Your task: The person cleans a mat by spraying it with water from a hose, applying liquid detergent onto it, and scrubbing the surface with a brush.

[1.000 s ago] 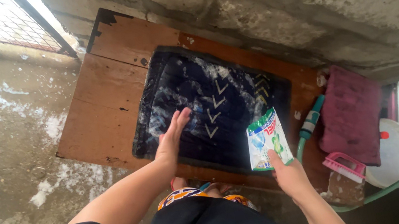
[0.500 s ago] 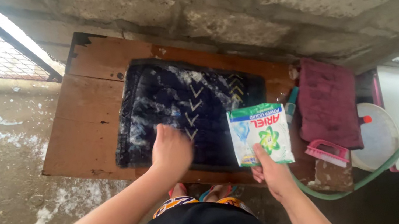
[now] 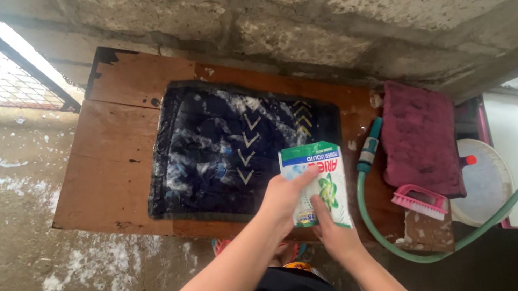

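Both hands grip a green-and-white detergent pouch [image 3: 317, 185]: right hand [image 3: 336, 235] fingers pinch its lower edge, left hand [image 3: 282, 198] fingers wrap its left side. At ten o'clock, a soapy dark rug [image 3: 216, 146] covers the wooden surface [image 3: 104, 173]; at three o'clock, a green hose [image 3: 387, 229].

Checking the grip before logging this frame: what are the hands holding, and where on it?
Both hands hold a green-and-white detergent pouch: the left hand grips its left edge, the right hand its bottom edge.
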